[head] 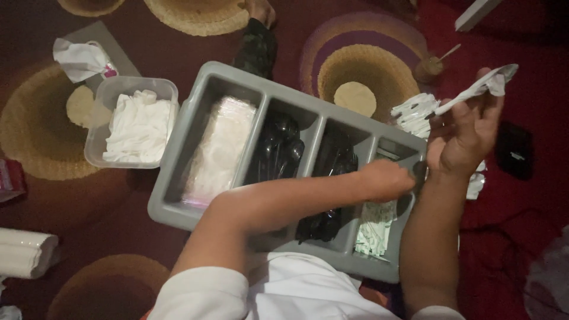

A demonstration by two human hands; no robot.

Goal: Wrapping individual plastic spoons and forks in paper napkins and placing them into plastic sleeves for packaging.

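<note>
Cutlery tray (195, 112), grey, four compartments, lies across the lap. L forearm crosses it; left hand (388, 179) is curled shut over the rightmost compartment beside paper sachets (374, 228), its grasp hard to make out. Right hand (465, 133), raised past the tray's far right edge, pinches a white wrapped utensil (480, 89). Black cutlery (278, 151) indistinct in dim light. Clear tub w/ napkins (139, 124) further left.

A long clear plastic packet of white contents (220, 148) fills the grey tray's leftmost compartment. Small pale green-and-white sachets (374, 228) lie in the rightmost compartment. A red box (9, 179) shows at the left edge, on the floor.
</note>
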